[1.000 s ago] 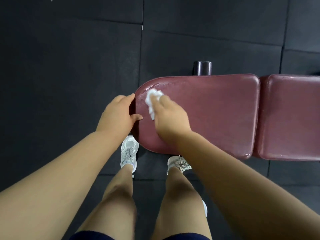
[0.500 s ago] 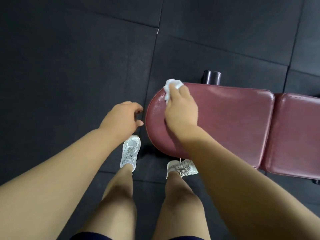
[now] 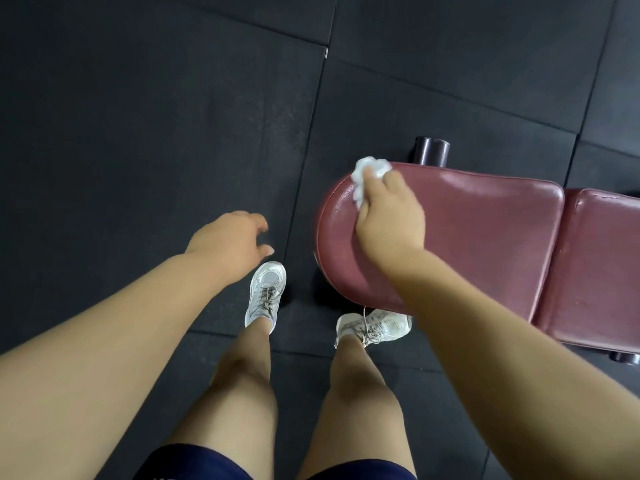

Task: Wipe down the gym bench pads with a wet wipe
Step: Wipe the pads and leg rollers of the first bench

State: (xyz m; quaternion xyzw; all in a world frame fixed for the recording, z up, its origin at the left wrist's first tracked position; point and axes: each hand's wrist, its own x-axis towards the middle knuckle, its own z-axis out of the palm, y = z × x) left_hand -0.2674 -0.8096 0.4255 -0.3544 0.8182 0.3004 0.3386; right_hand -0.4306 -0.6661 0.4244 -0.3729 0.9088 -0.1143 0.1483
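We see the right hand (image 3: pixel 389 216) curled over a bunched wet wipe (image 3: pixel 369 176), pressing it onto the far rounded corner of the maroon seat pad (image 3: pixel 485 237). Bunching it probably gives the fingers something firm to push. The left hand (image 3: pixel 230 242) hangs beside the pad over the rubber floor (image 3: pixel 138 133), fingers loosely bent and holding nothing (likely for balance). The pad's sheen may be moisture, though we cannot tell. The neighbouring back pad (image 3: pixel 602 265) lies alongside.
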